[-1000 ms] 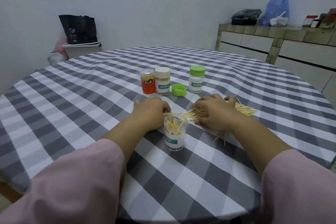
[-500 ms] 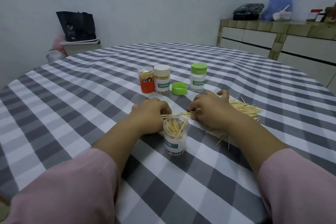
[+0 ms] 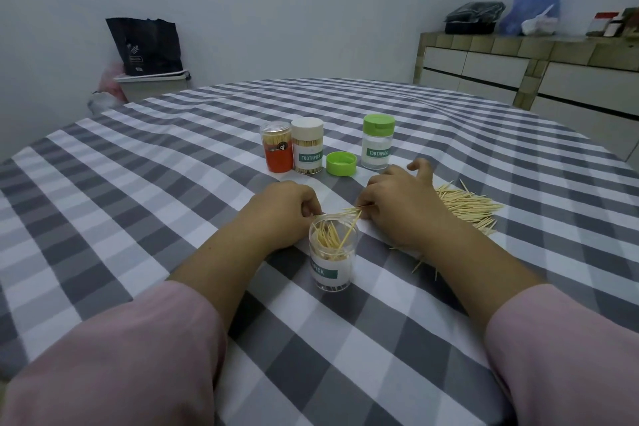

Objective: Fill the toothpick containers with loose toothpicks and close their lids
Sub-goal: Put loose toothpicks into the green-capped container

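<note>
An open clear toothpick container [image 3: 332, 254], partly filled, stands on the checked table between my hands. My right hand [image 3: 397, 207] pinches a small bunch of toothpicks [image 3: 351, 211] just above the container's rim. My left hand [image 3: 281, 211] sits curled by the rim on the left; whether it holds the bunch's other end is hidden. A pile of loose toothpicks [image 3: 466, 209] lies to the right of my right hand. A loose green lid [image 3: 341, 163] lies behind my hands.
Three closed containers stand at the back: an orange one [image 3: 276, 147], a beige-lidded one [image 3: 307, 145] and a green-lidded one [image 3: 377, 142]. A few stray toothpicks [image 3: 420, 264] lie under my right forearm. A tiled counter [image 3: 536, 62] runs along the right wall.
Both hands drew a bunch of toothpicks leftward from the pile and brought it over the open container's rim. The head camera tilted up slightly.
</note>
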